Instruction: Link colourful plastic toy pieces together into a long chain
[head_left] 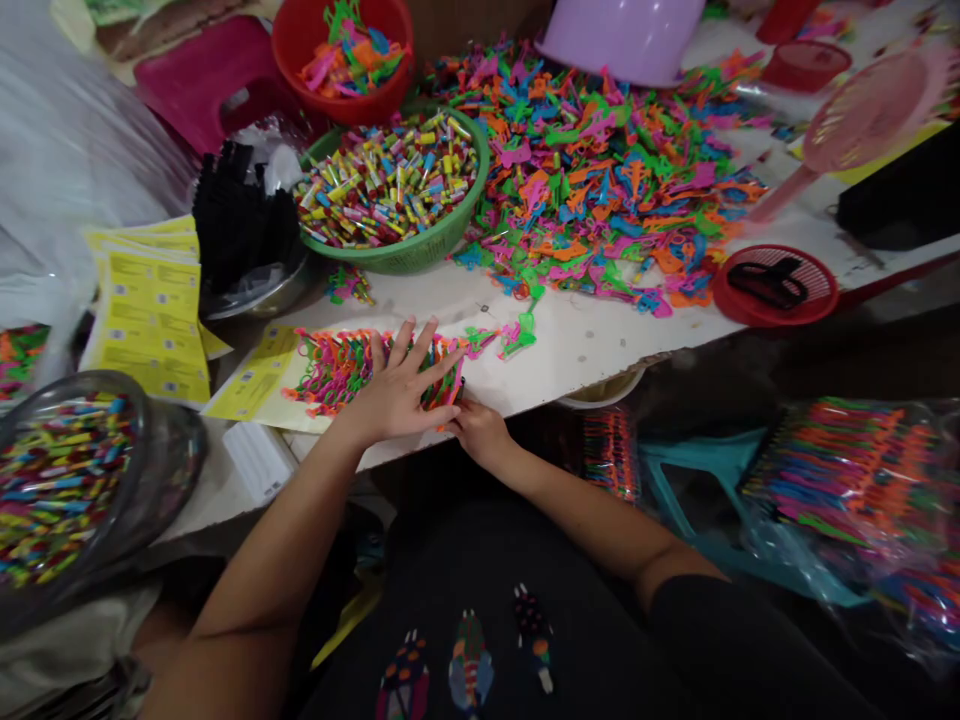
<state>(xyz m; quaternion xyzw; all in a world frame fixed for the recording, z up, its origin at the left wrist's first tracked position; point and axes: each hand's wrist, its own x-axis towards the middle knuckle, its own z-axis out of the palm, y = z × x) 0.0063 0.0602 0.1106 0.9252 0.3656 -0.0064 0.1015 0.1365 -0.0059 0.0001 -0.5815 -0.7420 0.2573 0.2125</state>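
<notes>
Rows of small colourful plastic pieces [330,368] lie packed together on a yellow and white printed sheet [259,380] near the table's front edge. My left hand [401,390] rests over the right part of these rows, its fingers spread. At the right end of the rows, my right hand [476,428] has its fingers bent together by the table edge, close to a small dark item; what they hold is too small to name. A few loose green and pink pieces [517,335] lie just right of the rows.
Behind stand a green basket [409,250] of small tubes, a red bowl [360,105] and a large heap of plastic pieces [592,180]. Yellow sheets [150,320] and a black bundle [244,220] sit left. A red strainer [776,310] is at right, bagged pieces [855,470] below.
</notes>
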